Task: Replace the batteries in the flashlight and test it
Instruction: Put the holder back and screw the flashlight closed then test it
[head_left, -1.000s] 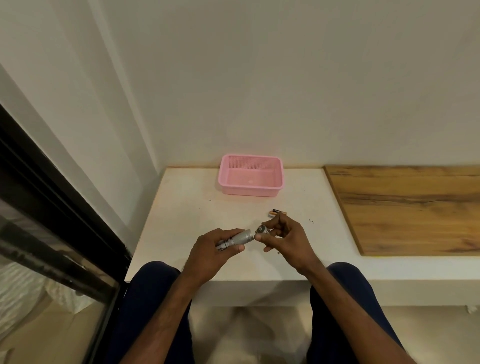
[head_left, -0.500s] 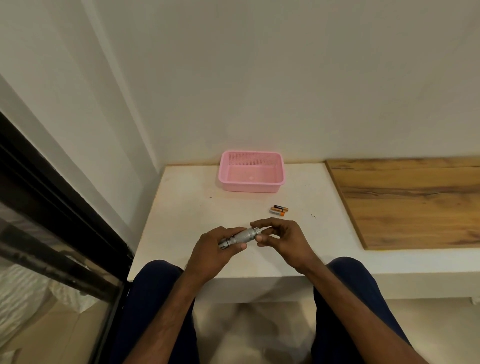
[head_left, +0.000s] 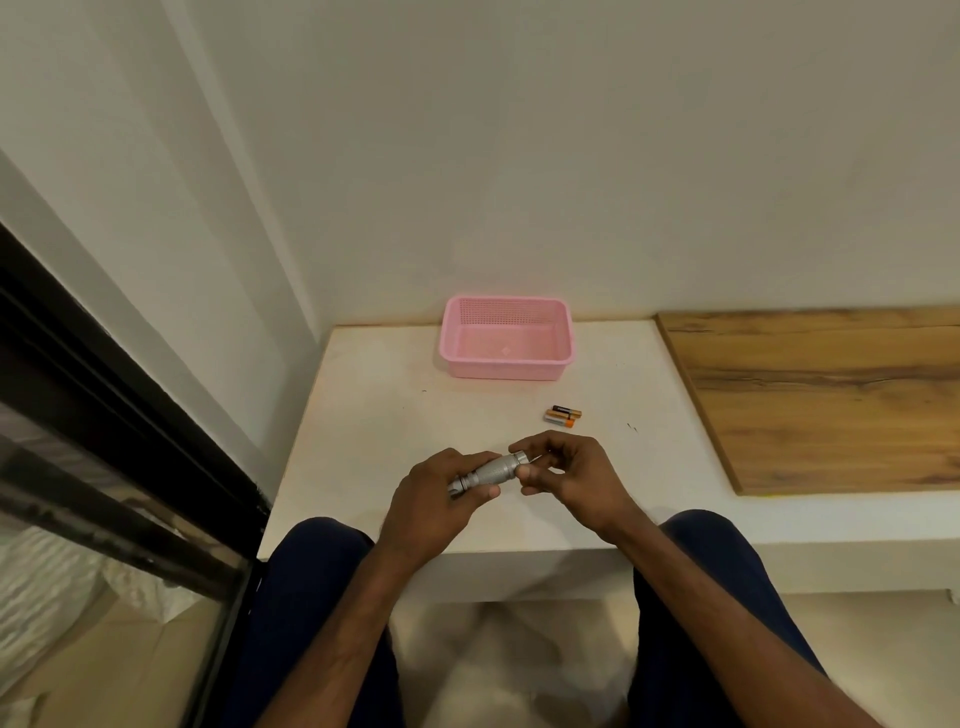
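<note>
A small silver flashlight (head_left: 491, 471) lies slanted between my hands above the white ledge (head_left: 374, 415). My left hand (head_left: 434, 506) grips its lower, left end. My right hand (head_left: 569, 473) pinches the upper, right end of the flashlight with thumb and fingers curled round it; what sits under those fingers is hidden. Two orange-and-black batteries (head_left: 562, 415) lie side by side on the ledge just beyond my right hand.
An empty pink mesh basket (head_left: 506, 364) stands at the back of the ledge by the wall. A wooden board (head_left: 821, 400) covers the ledge's right part. A dark-framed glass panel (head_left: 104, 441) runs along the left. My knees sit under the front edge.
My right hand has closed in on the flashlight's right end, covering the round part it held apart a second ago. The two batteries are now uncovered.
</note>
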